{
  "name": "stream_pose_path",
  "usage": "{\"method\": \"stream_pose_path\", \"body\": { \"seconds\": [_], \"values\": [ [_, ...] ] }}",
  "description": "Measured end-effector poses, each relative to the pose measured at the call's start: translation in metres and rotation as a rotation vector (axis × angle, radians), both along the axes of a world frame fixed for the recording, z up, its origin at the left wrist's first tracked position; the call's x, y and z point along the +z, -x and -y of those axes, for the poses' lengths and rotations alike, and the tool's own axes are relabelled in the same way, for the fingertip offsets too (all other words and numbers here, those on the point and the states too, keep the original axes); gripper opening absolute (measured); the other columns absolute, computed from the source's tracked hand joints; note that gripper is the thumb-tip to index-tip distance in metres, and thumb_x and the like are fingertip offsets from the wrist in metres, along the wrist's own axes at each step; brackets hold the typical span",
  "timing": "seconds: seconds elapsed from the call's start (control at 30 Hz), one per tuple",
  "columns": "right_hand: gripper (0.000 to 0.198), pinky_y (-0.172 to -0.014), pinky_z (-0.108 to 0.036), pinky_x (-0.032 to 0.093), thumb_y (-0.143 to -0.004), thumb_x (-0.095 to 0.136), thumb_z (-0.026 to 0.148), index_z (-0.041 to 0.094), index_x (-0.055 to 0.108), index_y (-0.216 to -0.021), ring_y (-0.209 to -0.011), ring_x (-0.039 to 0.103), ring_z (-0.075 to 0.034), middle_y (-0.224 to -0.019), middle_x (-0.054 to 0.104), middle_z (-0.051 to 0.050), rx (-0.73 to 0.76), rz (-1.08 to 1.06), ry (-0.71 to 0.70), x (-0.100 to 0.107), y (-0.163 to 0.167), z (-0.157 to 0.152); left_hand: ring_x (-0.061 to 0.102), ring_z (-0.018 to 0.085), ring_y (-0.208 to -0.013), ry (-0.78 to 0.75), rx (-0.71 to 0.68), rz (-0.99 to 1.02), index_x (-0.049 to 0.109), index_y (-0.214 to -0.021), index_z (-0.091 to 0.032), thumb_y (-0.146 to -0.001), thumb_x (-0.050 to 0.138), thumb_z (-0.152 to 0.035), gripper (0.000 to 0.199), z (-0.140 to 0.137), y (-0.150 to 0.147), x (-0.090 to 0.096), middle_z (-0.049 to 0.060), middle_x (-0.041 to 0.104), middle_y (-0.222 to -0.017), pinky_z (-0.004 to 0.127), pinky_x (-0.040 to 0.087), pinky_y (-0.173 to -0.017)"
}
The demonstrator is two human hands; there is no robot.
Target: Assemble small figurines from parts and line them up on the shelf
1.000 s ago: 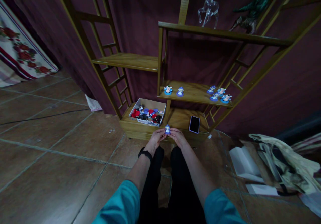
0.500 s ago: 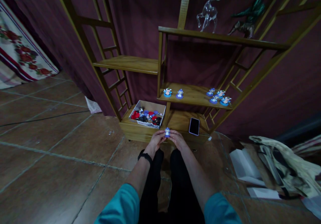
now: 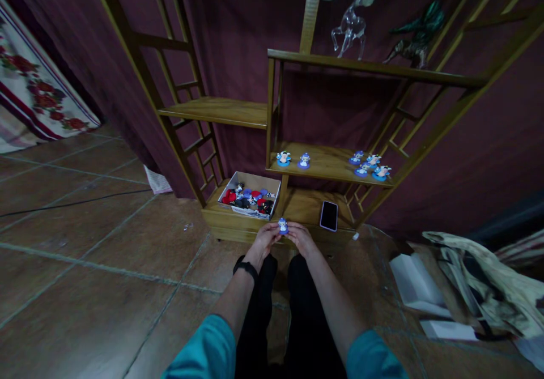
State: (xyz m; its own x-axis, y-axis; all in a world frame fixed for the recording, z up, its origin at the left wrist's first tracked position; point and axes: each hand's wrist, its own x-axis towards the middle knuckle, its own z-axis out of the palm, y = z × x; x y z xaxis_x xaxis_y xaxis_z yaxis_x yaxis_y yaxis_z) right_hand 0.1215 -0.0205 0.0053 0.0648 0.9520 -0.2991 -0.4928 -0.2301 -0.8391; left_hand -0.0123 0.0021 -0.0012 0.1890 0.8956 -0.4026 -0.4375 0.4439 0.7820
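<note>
Holding a little blue toy figure point(image 3: 283, 226), your left hand point(image 3: 264, 238) and right hand point(image 3: 300, 237) both pinch it with closed fingers. You hold it just in front of the wooden shelf point(image 3: 323, 164), near the box of toys point(image 3: 250, 195) and the phone point(image 3: 328, 215). More blue figures point(image 3: 368, 164) stand on the shelf above.

Over the last second the two hands point(image 3: 284, 237) and the small blue figure point(image 3: 283, 226) pinched between their fingertips have sunk a little toward the front edge of the bottom shelf point(image 3: 255, 227), where a second ago the figure stood slightly higher against it. The camera has tipped up a touch, so the whole rack sits lower in the view and more of the top shelf's glass horse point(image 3: 351, 26) shows.
</note>
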Motion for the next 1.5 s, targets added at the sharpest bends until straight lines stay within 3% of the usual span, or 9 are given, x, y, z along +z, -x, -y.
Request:
{"method": "stream_pose_path", "body": {
  "seconds": [0.3,0.9,1.5],
  "values": [
    [0.024,-0.075,-0.031,0.049,-0.055,0.068,0.02,0.017,0.064,-0.079,-0.073,0.063,-0.015,-0.078,0.069,-0.003,0.025,0.046,-0.019,0.001,-0.001,0.002,0.057,0.008,-0.056,-0.034,-0.008,-0.006,0.063,-0.077,-0.012,-0.064,0.066,-0.007,0.015,0.001,0.001,0.001,0.003,0.063,-0.066,0.017,0.044,-0.055],
    [0.034,-0.081,-0.035,0.047,-0.053,0.067,0.018,0.019,0.062,-0.087,-0.084,0.062,-0.018,-0.086,0.067,-0.003,0.069,0.149,-0.083,-0.005,0.002,-0.001,0.057,0.008,-0.056,-0.075,-0.009,0.007,0.065,-0.079,-0.012,-0.056,0.053,0.006,0.032,-0.001,0.001,0.0,0.004,0.066,-0.071,0.018,0.04,-0.052],
    [0.034,-0.079,-0.033,0.047,-0.053,0.067,0.021,0.019,0.063,-0.088,-0.084,0.061,-0.019,-0.088,0.067,-0.004,0.062,0.183,-0.128,-0.003,0.002,0.001,0.057,0.009,-0.058,-0.092,0.005,-0.008,0.066,-0.081,-0.013,-0.057,0.053,0.003,0.031,0.002,0.001,0.007,0.004,0.067,-0.071,0.018,0.039,-0.054]
  ]
}}
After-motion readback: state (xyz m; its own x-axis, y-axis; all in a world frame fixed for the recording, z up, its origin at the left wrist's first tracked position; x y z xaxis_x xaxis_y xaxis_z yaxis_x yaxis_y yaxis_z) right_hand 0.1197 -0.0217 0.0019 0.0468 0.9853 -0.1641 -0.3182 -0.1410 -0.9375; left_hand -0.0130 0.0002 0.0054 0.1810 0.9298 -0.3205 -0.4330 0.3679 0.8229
